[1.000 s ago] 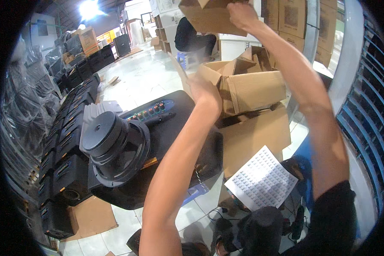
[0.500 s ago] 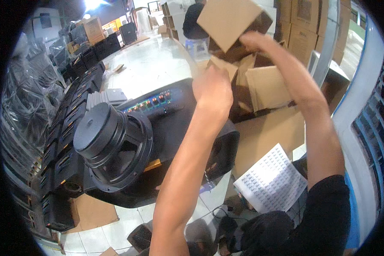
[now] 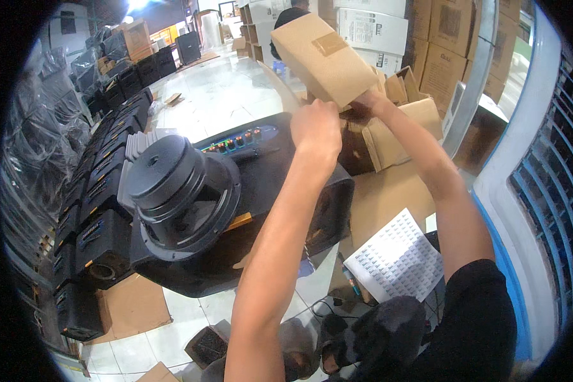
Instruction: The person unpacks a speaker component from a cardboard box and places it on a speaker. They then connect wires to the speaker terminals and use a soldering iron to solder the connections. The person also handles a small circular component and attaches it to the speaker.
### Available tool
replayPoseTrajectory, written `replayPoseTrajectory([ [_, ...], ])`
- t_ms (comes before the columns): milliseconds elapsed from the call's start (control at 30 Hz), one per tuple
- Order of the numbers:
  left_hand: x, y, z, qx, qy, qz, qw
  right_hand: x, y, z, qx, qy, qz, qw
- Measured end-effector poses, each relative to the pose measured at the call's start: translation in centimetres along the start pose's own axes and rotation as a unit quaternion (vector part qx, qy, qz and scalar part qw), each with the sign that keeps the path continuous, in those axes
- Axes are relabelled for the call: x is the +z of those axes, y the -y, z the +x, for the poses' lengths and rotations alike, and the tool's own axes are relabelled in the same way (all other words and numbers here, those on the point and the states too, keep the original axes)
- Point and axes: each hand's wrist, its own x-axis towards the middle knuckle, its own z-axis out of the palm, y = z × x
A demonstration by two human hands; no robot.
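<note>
My right hand [image 3: 368, 104] grips a closed brown cardboard box [image 3: 321, 57], holding it tilted in the air, with its fingers partly hidden beneath the near end. My left hand [image 3: 317, 130] is closed in a fist just below the box, against a raised carton flap [image 3: 279, 88] that it seems to grip; its fingertips are hidden. Under both hands stands an open carton [image 3: 358, 149]. To the left, a large black speaker driver [image 3: 181, 191] rests magnet up on a black speaker cabinet [image 3: 267, 204] with a row of coloured knobs [image 3: 235, 141].
A sheet of small printed labels [image 3: 398, 254] lies at near right. Rows of black speaker cabinets [image 3: 105, 235] line the left, beside plastic-wrapped goods [image 3: 44, 146]. Stacked cartons [image 3: 442, 63], a metal post [image 3: 471, 89] and a blue-barred grille [image 3: 554, 184] stand at right. A person [image 3: 286, 19] is behind the box.
The cardboard box has turned and come down a little nearer, its taped side now showing. My right hand has lowered with it. My left hand stays about where it was.
</note>
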Motion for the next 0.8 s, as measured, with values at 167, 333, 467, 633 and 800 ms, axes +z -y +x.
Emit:
replayPoseTrajectory([
  [167, 0.2, 1.2, 0.5, -0.014, -0.047, -0.124, 0.991, 0.2, 1.1, -0.5, -0.019, -0.004, -0.015, 1.000],
  [333, 0.3, 1.5, 2.6, 0.003, -0.053, -0.221, 0.974, 2.1, -0.4, -1.0, -0.062, -0.108, -0.061, 0.990],
  [467, 0.7, 0.7, 3.1, -0.005, 0.000, -0.127, 0.992, 1.7, -0.8, -3.2, -0.082, -0.187, -0.093, 0.975],
  [633, 1.1, 0.7, 3.5, 0.034, 0.011, -0.085, 0.996, -2.9, 0.8, -9.6, 0.052, -0.221, -0.009, 0.974],
  [800, 2.6, -0.1, 3.9, 0.037, -0.022, -0.101, 0.994, -7.6, 1.8, -6.9, 0.014, -0.506, 0.058, 0.861],
])
